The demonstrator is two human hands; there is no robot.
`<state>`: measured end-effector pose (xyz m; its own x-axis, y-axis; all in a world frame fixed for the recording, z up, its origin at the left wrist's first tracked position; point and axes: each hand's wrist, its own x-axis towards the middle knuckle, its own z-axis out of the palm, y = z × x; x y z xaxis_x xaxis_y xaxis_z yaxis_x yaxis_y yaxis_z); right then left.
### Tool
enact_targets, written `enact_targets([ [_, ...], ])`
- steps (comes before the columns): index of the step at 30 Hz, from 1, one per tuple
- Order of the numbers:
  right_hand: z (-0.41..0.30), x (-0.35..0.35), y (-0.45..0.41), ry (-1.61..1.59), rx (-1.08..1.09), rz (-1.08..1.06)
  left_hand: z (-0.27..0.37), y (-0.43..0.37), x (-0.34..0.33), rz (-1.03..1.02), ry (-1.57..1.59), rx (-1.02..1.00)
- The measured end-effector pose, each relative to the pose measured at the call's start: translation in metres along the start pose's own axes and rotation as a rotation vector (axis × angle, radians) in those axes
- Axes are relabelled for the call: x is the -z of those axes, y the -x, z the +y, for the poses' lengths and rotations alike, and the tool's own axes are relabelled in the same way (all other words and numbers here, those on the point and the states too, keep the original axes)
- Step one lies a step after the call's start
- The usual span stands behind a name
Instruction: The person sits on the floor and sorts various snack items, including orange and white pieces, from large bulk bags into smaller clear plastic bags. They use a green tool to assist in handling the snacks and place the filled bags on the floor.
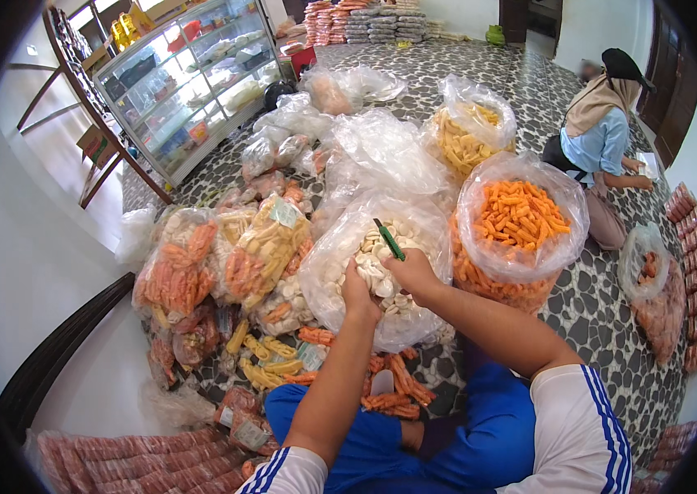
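In my right hand (411, 275) is a green snap-off utility knife (390, 239), its dark blade tip pointing up and away from me. My left hand (359, 289) is just left of it, thumb upward with the fingers curled; whether it grips something is hidden. Both hands are over a large open clear plastic sack (330, 272), which holds pale, round, flat crackers (401, 231). Right of this sack stands another open sack (565, 247), filled with orange stick-shaped snacks (518, 213).
Filled snack bags (178, 265) crowd the left. Orange packets (388, 389) lie before my legs; reddish packs (151, 460) are stacked lower left. A sack of yellow snacks (469, 139) stands farther back. A person (599, 133) sits at right. A glass display case (191, 80) stands upper left.
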<state>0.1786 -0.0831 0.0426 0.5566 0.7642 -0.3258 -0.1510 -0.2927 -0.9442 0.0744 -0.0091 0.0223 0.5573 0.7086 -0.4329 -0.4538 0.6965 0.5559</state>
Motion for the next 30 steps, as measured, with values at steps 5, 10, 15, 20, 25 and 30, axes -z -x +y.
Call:
enact_targets([
  [5,-0.005,0.008,0.015,0.058,0.369,0.101,0.005,-0.028,0.012,0.151,-0.122,0.072],
  [10,0.022,0.011,0.026,0.331,0.731,0.140,0.013,-0.044,0.027,-0.047,-0.017,0.204],
  [15,0.033,0.016,0.008,0.111,0.559,0.219,0.017,-0.006,0.001,0.040,-0.207,0.111],
  [20,0.029,0.023,-0.004,0.175,0.517,0.285,0.034,0.015,0.000,-0.030,-0.651,-0.082],
  [25,0.021,0.017,-0.006,0.256,0.458,0.352,0.034,0.001,0.022,-0.055,-0.970,-0.392],
  [30,0.008,0.015,0.006,-0.051,0.239,0.180,0.027,-0.009,0.024,0.021,-1.029,-0.605],
])
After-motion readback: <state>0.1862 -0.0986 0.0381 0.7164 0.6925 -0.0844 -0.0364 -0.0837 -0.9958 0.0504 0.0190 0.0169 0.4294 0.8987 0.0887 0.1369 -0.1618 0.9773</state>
